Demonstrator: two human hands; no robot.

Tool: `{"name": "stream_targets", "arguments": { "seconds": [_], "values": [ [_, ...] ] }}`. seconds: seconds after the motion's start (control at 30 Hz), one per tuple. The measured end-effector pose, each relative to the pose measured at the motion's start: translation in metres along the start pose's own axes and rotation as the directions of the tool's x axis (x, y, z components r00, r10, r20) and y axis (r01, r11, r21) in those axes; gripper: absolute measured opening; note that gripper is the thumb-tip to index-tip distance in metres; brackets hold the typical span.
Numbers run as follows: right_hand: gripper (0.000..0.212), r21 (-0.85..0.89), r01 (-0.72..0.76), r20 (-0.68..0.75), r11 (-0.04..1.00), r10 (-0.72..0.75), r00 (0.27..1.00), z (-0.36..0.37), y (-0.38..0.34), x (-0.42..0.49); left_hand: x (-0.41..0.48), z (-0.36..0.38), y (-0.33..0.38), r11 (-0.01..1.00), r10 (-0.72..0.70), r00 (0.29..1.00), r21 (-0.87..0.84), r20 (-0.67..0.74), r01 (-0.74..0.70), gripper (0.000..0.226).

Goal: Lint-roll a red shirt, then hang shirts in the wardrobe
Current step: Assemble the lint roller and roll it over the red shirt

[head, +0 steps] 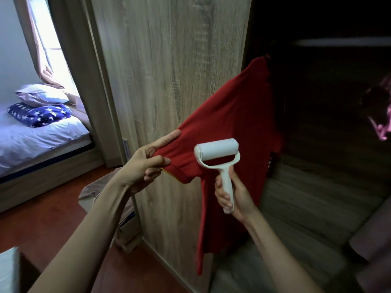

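Note:
A red shirt (230, 115) hangs at the open wardrobe (321, 127), its top lost in the dark interior. My left hand (148, 163) pinches the end of one sleeve and stretches it out to the left. My right hand (231, 195) grips the handle of a white lint roller (216, 152). The roller's drum rests on the sleeve near the armpit. The hanger is hidden in shadow.
A wooden wardrobe side panel (169, 70) stands right behind the shirt. A pink hanger (380, 130) shows in the dark at the far right. Left, a bed (38, 140) with pillows lies past a doorway. A fabric basket (110, 197) sits on the reddish floor below my left arm.

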State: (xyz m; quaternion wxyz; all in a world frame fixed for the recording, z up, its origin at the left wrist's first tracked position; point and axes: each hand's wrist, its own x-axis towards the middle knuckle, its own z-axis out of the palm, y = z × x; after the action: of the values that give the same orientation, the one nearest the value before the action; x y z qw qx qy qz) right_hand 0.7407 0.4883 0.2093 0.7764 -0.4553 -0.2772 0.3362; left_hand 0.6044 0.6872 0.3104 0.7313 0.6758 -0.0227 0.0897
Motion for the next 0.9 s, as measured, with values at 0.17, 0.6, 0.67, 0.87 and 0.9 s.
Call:
{"name": "stream_targets", "arguments": {
  "seconds": [0.17,0.6,0.67,0.87,0.9],
  "values": [
    [0.055,0.0,0.071,0.051,0.997,-0.071,0.996,0.016,-0.053,0.022,0.003,0.0,0.0,0.996,-0.007,1.0,-0.091,0.015,0.009,0.065],
    [0.058,-0.084,0.081,0.022,0.993,-0.08,0.997,0.019,-0.035,0.026,0.006,-0.014,-0.001,0.999,0.023,1.0,-0.037,0.02,-0.022,0.068],
    [0.062,-0.028,0.019,0.006,0.999,-0.019,1.0,0.01,-0.003,0.015,0.007,-0.017,-0.002,0.999,0.024,1.0,-0.027,0.008,-0.024,0.068],
    [0.049,0.189,-0.059,0.287,0.98,0.002,0.958,0.015,-0.021,0.031,0.009,-0.019,0.001,0.999,0.021,1.0,-0.025,-0.008,-0.021,0.069],
    [0.048,0.214,-0.084,0.346,0.973,0.005,0.938,0.016,-0.025,0.035,0.01,-0.019,0.001,0.999,0.021,1.0,-0.034,0.001,-0.021,0.07]
  ]
}}
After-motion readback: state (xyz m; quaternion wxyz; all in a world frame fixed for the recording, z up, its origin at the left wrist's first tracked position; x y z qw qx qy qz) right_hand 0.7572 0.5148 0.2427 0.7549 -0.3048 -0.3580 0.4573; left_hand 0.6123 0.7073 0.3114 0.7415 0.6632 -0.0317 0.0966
